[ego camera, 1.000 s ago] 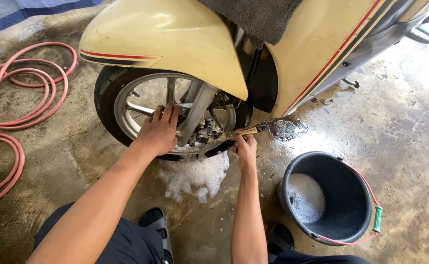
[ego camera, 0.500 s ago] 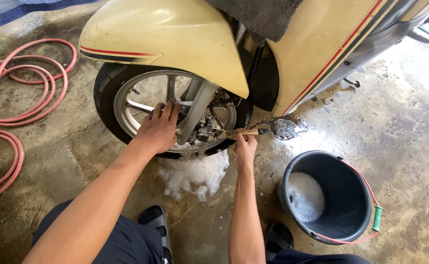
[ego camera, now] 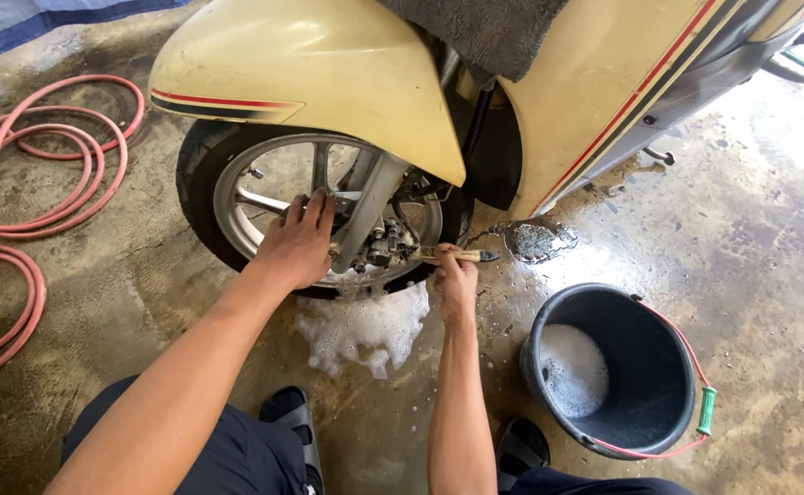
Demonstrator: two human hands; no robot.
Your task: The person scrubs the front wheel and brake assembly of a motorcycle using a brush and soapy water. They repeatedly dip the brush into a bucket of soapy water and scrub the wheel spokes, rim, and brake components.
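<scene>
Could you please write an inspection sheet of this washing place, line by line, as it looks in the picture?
Surface: concrete floor, wet and stained, with a patch of white foam under the wheel.
Job's things: cream scooter; its front wheel, alloy spokes, soapy near the hub; small brush with a wooden handle.
Clutter: black bucket with suds inside and a red wire handle; grey cloth lying on the scooter.
Grippers: left hand rests on the wheel, fingers spread; right hand holds the brush near the hub.
Cables: pink hose coiled on the floor at the left.
Surroundings: blue tarp at the top left; two dark sandals at the bottom.
</scene>
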